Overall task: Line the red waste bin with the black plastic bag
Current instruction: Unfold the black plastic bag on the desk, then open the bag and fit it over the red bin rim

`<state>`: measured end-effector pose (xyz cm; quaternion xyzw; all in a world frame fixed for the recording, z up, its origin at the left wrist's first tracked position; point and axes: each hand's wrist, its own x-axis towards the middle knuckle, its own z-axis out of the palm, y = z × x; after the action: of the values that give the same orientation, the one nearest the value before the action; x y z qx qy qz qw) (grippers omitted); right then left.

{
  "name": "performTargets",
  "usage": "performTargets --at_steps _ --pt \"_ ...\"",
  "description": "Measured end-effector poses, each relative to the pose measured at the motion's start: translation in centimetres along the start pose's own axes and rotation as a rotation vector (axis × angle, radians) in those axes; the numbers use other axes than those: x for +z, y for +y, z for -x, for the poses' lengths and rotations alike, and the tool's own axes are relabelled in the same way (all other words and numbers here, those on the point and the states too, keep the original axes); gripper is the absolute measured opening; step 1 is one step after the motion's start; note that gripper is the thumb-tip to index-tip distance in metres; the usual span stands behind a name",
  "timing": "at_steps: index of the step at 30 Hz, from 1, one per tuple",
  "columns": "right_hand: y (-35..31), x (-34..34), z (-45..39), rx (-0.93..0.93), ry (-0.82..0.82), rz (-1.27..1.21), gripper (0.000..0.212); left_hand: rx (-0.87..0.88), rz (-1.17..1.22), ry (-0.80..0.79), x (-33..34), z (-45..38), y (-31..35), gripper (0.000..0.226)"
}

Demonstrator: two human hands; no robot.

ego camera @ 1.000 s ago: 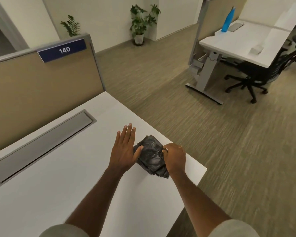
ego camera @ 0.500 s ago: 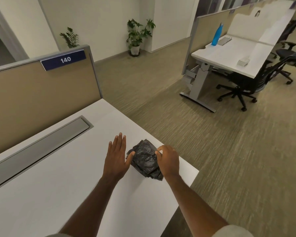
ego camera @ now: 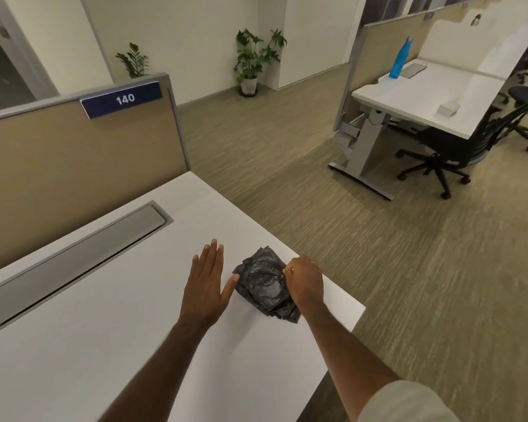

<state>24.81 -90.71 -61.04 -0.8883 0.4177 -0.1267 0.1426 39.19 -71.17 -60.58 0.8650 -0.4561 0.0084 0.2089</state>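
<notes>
Two hands on the job, and not much has changed over the last second. The right hand (ego camera: 304, 283) is still curled at the right edge of the folded black plastic bag (ego camera: 264, 283), fingers bunched together on the plastic like it's pinching a layer, though I can't see the fingertips well enough to say it's really clamped. The left hand (ego camera: 205, 287) stays flat and spread on the white desk (ego camera: 104, 345), only the thumb touching the bag's left edge. What did shift is the view: it has tipped up and swung right, so more floor and the neighbouring desk show now. My guess is the bag is about to be lifted or shaken open, so we're right at the start.

The bag sits near the desk's right corner, close to the edge. No red waste bin anywhere in view, so finding it comes next.

Around: a grey cable tray lid (ego camera: 73, 254), the partition with a "140" sign (ego camera: 122, 99), a blue bottle (ego camera: 400, 57) and black office chair (ego camera: 448, 144) well apart across the carpet. Nothing is blocking the hands.
</notes>
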Motion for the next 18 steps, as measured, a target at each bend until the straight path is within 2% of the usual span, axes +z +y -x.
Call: performTargets --at_steps 6,7,10,12,14,18 --pt "-0.7 -1.4 2.8 -0.128 0.039 -0.467 0.014 -0.065 0.146 0.002 -0.6 0.6 0.7 0.077" --pt "-0.8 -2.1 3.6 -0.138 0.061 -0.536 0.014 -0.090 0.258 0.022 -0.9 0.7 1.5 0.075" --pt "-0.2 -5.2 6.9 -0.101 0.145 -0.748 0.017 -0.290 0.794 0.121 -3.1 1.4 4.9 0.068" --pt "0.9 -7.9 9.3 -0.080 0.207 -0.835 0.016 -0.340 1.018 0.153 -4.8 2.1 7.6 0.059" --pt "2.3 -10.8 11.6 -0.074 0.272 -0.902 0.013 -0.315 1.113 0.112 -6.2 3.4 10.5 0.051" --pt "5.5 -16.2 16.2 -0.080 0.360 -0.978 0.023 -0.262 1.197 -0.077 -7.5 7.1 17.6 0.048"
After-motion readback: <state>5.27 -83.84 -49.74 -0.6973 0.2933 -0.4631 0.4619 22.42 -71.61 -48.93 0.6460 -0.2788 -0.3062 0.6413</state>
